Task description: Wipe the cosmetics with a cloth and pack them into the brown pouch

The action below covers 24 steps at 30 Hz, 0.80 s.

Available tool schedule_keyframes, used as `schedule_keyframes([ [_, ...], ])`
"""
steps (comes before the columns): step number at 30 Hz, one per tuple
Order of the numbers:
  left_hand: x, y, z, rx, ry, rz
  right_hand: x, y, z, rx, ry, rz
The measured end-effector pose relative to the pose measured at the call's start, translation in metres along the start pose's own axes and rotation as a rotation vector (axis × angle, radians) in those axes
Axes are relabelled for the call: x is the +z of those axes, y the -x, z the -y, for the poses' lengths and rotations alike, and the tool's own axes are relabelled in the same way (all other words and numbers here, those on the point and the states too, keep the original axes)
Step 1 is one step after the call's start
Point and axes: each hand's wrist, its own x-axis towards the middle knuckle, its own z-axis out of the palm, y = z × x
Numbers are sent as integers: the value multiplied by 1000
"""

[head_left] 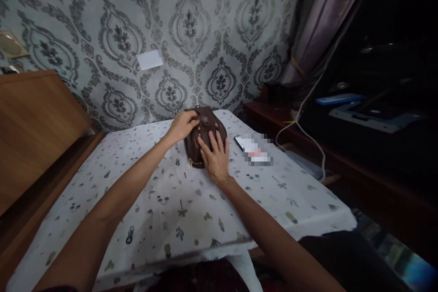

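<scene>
A dark brown leather handbag [205, 138] with gold-coloured metal fittings rests on the patterned white cloth. At its upper left edge, my left hand [182, 126] has its thumb and fingers drawn together on the bag; the exact part between the fingertips is hidden. My right hand [217, 157] lies over the near right side of the bag, fingers spread and pressed against the leather. A strap or handle [205, 120] shows on top, between the two hands.
A phone [251, 148] with a blurred-out screen lies right of the bag. The white cloth [137, 210] covers the table. A wooden panel [37, 123] stands on the left, patterned wallpaper behind. White cables [303, 109] hang at the right, near a curtain [315, 18].
</scene>
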Motion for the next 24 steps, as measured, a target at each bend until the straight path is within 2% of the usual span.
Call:
schedule_keyframes([
  [7,-3,2,-7,-5,-21,16,-2,-1,2,6,0,4],
  [24,2,22,-24,40,-309,-2,-2,-1,2,7,2,-9],
])
